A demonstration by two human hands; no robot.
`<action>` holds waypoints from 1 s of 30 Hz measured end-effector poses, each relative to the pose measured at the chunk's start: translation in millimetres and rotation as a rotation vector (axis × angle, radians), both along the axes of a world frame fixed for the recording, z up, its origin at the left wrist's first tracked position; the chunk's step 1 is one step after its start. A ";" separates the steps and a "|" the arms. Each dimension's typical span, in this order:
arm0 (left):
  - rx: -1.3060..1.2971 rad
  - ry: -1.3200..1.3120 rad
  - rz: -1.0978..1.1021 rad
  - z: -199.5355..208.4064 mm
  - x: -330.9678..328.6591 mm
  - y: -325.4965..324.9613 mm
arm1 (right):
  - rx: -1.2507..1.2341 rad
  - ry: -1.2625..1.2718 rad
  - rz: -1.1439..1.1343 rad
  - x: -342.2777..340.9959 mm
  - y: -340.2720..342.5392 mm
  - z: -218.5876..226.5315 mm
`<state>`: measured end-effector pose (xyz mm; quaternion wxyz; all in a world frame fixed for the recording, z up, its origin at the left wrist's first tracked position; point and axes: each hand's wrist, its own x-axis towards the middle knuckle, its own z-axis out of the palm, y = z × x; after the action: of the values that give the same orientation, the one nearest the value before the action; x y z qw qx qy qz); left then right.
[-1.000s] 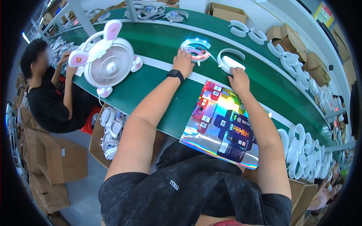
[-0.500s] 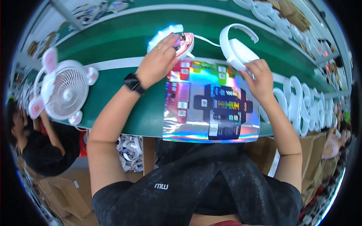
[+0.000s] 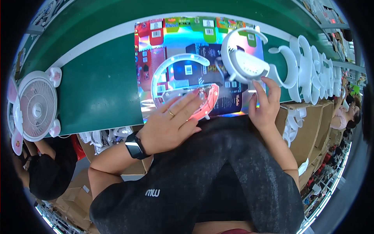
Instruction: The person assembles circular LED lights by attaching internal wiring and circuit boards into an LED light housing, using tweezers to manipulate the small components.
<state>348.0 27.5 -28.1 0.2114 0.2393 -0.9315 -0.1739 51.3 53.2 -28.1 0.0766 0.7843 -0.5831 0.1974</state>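
Observation:
My left hand (image 3: 171, 124) rests over a curved housing (image 3: 210, 103), its fingers across the exposed wiring and its thumb along the near edge. This housing glows pink and has a lit white C-shaped arm (image 3: 157, 78); its far side is partly under my fingers. To the right, a white C-shaped plastic shell (image 3: 249, 64) with an oval body lies on the shiny printed sheet (image 3: 150, 33). My right hand (image 3: 267, 103) is at the near right end of that shell, thumb and fingers apart, fingertips close to its edge. A thin cable (image 3: 220, 68) shows between the two pieces.
A white fan (image 3: 37, 111) with pink-and-white ear-like parts stands at the left of the green bench (image 3: 97, 78). Several white curved shells (image 3: 307, 72) stand in a row at the right. Cardboard boxes (image 3: 307, 132) holding white parts sit below the bench edge. Other people work on both sides.
My left hand has brought the lit housing nearer, from the sheet's far edge onto it. The white shell has come nearer too, and my right fingers have loosened from it. The view has shifted.

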 end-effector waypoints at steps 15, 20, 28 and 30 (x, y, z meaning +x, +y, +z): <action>0.516 0.412 0.075 -20.9 -41.5 -31.1 | 0.330 -0.718 0.181 53.9 4.1 -30.6; 0.689 0.245 0.333 -12.3 -44.7 -24.1 | 0.316 -0.702 0.107 60.7 4.1 -33.9; 0.399 0.181 0.438 -15.0 -53.8 -16.7 | 0.278 -0.616 0.083 63.4 -1.3 -29.1; 0.428 0.157 0.436 -9.7 -53.8 -17.7 | 0.305 -0.631 0.090 63.0 -1.5 -27.0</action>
<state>294.3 9.9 -37.8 0.2598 0.4582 -0.7815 -0.3344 114.2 51.7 -55.1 -0.2340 0.7121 -0.5656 0.3438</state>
